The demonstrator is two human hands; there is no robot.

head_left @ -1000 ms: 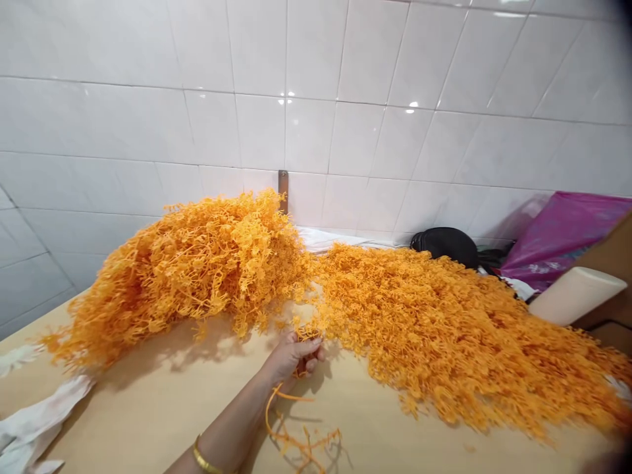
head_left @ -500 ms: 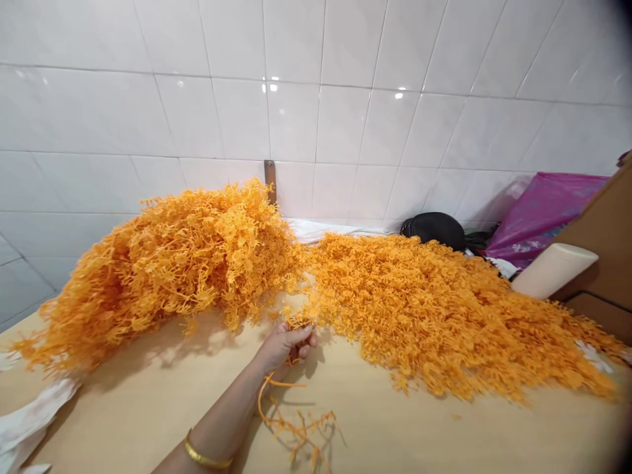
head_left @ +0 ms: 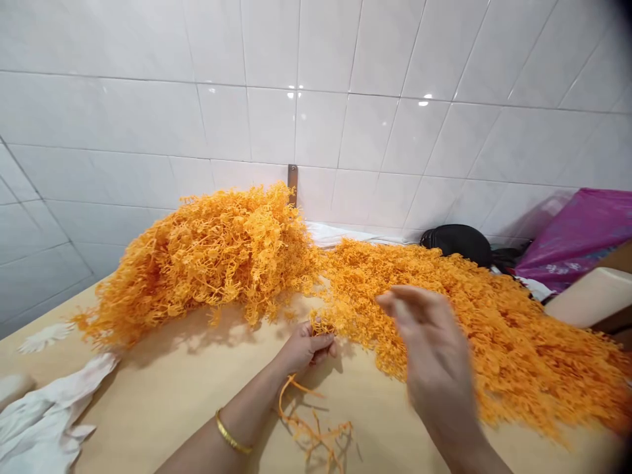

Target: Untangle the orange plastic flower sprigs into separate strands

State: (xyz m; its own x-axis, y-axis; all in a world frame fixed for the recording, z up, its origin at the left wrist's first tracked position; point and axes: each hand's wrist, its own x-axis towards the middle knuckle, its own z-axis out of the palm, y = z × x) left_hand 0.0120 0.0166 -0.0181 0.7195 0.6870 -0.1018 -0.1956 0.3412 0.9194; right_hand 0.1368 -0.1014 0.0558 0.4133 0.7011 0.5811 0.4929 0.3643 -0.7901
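Observation:
My left hand [head_left: 309, 345], with a gold bangle [head_left: 230, 434] on its wrist, pinches an orange branching sprig of artificial-looking foliage [head_left: 324, 321] near the middle of the table. Part of an orange branched stem [head_left: 313, 431] shows below that wrist, over the tabletop; whether it joins the held piece is hidden. My right hand [head_left: 429, 349] is raised in front of the right heap, smeared by motion, with its fingers bent. A tall heap of orange sprigs [head_left: 212, 257] stands at the left. A lower, wider heap of similar sprigs [head_left: 508, 349] spreads out at the right.
On the pale table [head_left: 172, 395], a crumpled white cloth [head_left: 49, 408] lies at the left edge beside a white flower-like piece [head_left: 44, 337]. Behind the right heap are a black rounded item [head_left: 457, 243], a purple bag [head_left: 567, 230] and a cream cylinder [head_left: 597, 296]. White tiled wall [head_left: 320, 125] stands behind.
My right hand has come into view from the lower right, over the right heap. My left hand keeps its pinch on the sprig. The whole view has shifted slightly.

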